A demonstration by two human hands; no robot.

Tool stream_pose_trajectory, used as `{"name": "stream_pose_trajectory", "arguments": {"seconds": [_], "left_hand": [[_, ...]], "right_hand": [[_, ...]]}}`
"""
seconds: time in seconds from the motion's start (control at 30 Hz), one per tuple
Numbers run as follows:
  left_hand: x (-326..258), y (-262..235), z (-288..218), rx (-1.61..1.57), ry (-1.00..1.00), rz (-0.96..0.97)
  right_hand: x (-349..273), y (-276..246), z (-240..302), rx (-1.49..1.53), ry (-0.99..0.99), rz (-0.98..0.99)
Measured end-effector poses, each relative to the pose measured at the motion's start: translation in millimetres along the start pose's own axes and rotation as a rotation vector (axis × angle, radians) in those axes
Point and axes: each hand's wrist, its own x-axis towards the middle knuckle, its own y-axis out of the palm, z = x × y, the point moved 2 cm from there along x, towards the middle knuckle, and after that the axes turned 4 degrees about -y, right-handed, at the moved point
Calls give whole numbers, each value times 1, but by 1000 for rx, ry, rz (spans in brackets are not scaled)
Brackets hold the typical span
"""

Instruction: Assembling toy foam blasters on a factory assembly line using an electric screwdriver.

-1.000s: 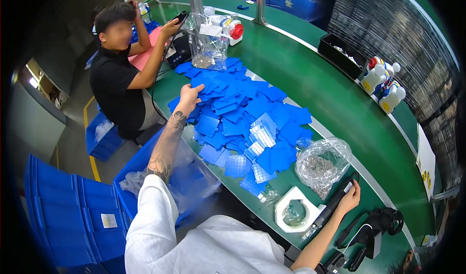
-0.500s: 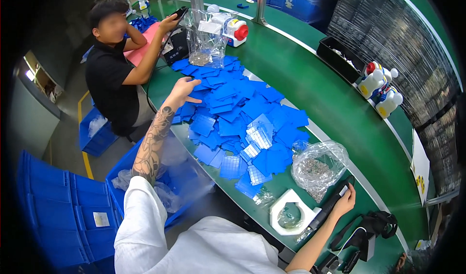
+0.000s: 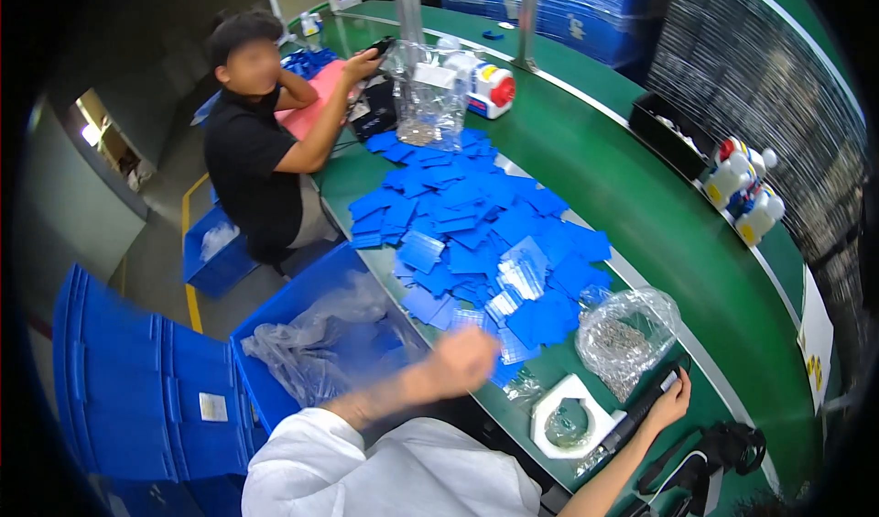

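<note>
Reaching across the body, a person's bare left hand (image 3: 464,359) is over the near end of a spread heap of flat, square blue plastic plates (image 3: 472,210). The hand is blurred; its fingers look curled, but whether they hold a plate cannot be told, nor how high they are above the surface. Most of the heap lies up and away from this hand, stretching diagonally along the table, with a few paler gridded plates nearest the knuckles. The left hand is the nearer of the two to the plates.

The right hand (image 3: 673,400) is wrapped around the upper end of a slim black cylindrical tool (image 3: 638,419). The tool's long axis slants from that hand down and left, passing just beside a white block with a large round opening (image 3: 601,423). The block sits between the two hands, to the right of and below the left one. Just above the tool is a clear plastic bag of small metal pieces (image 3: 618,338).

The near edge of the curved green table (image 3: 595,174) runs under the left wrist; beyond it, on the left, is an open blue plastic bin (image 3: 298,288). Bare green surface lies beyond the heap.
</note>
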Motion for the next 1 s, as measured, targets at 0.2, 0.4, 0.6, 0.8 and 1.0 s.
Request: {"name": "stream_pose_trajectory", "arguments": {"seconds": [0.2, 0.4, 0.6, 0.8, 1.0], "left_hand": [[-81, 79, -48, -145, 59, 133], [-83, 88, -53, -30, 15, 93], [-83, 87, -51, -11, 28, 115], [-82, 88, -54, 5, 19, 114], [-82, 84, -53, 24, 25, 113]], "right_hand": [[-1, -1, -3, -101, -61, 18], [4, -1, -3, -199, -26, 58], [2, -1, 3, -151, -20, 32], [2, -1, 1, -117, 8, 33], [0, -1, 5, -104, -5, 45]]}}
